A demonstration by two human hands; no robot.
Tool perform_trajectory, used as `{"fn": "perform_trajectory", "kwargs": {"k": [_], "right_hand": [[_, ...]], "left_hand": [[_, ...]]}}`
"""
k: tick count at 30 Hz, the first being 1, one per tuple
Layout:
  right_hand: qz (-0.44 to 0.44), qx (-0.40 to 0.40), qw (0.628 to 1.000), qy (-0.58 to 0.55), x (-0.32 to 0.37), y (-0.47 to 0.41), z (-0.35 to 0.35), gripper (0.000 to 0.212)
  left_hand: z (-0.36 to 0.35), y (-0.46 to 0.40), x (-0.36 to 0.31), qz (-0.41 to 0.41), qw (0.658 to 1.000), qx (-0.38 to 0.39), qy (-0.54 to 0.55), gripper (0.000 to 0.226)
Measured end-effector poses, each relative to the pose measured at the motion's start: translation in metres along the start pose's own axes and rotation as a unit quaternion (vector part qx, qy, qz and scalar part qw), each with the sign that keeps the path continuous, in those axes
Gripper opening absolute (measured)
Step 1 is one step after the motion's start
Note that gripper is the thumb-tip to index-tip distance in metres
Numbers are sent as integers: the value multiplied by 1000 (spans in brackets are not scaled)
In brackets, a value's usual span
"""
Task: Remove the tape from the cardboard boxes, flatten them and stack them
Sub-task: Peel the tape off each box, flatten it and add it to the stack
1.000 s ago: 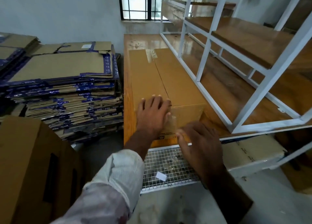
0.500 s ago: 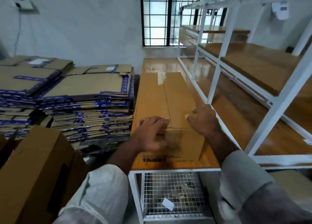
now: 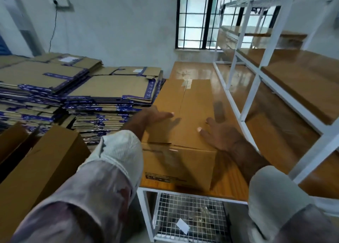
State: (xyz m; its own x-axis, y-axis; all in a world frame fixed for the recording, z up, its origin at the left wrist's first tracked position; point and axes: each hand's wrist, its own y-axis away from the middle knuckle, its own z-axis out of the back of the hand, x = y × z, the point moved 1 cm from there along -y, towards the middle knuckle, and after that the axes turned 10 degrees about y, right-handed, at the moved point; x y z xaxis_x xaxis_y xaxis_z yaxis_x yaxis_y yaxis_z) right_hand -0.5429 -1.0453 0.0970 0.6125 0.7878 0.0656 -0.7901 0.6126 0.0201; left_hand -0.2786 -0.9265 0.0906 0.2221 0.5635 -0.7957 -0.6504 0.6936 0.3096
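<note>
Two hands (image 3: pixel 185 127) on box (image 3: pixel 185 114); flattened stacks (image 3: pixel 110 96) left, rack (image 3: pixel 256 63) right.

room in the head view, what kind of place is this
Probably a storeroom or packing room: tall stacks of flattened cartons by the wall, white metal shelving with wooden boards, and a taped cardboard box on a wooden worktable.

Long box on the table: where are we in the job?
Done: tall stacks of flattened boxes sit left of the table. In hand: the long box is still assembled; left hand and right hand lie open on its top. Tape remains at the far end of its seam. Left: untape, flatten, stack it, plus the upright boxes at near left.
</note>
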Motion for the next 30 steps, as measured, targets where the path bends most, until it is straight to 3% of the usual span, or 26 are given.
{"fn": "perform_trajectory", "kwargs": {"k": [1, 4, 5, 8, 13, 15, 18, 20, 22, 26, 30], "right_hand": [[20, -6, 1000, -2, 11, 7, 0, 58], [67, -25, 996, -49, 56, 32, -6, 51], [75, -28, 994, -71, 73, 37, -11, 49], [108, -29, 986, -125, 124, 46, -32, 42], [130, -26, 983, -129, 188, 36, -51, 48], [130, -28, 983, -128, 206, 29, -55, 50], [159, -1, 976, -146, 231, 25, -67, 63], [177, 20, 968, -175, 244, 22, -75, 82], [177, 9, 966, -187, 251, 16, -78, 86], [181, -3, 969, -168, 230, 8, -50, 49], [129, -6, 973, -189, 173, -5, -1, 16]], "left_hand": [[5, 3, -1, 18, 1000, 12, -3, 122], [23, 25, -14, 7, 1000, 28, 1, 65], [30, 21, -14, -4, 1000, 16, -17, 67], [55, 11, -5, -12, 986, -43, -158, 120], [68, -4, 35, -56, 954, 15, -293, 138], [68, -9, 43, -83, 939, 54, -329, 135], [64, -8, 33, -124, 921, 139, -342, 106], [56, -2, 20, -139, 904, 181, -362, 108], [47, -2, 16, -153, 894, 195, -373, 112], [41, -1, 26, -206, 897, 179, -348, 118], [45, 10, 25, -221, 924, 148, -275, 79]]}}
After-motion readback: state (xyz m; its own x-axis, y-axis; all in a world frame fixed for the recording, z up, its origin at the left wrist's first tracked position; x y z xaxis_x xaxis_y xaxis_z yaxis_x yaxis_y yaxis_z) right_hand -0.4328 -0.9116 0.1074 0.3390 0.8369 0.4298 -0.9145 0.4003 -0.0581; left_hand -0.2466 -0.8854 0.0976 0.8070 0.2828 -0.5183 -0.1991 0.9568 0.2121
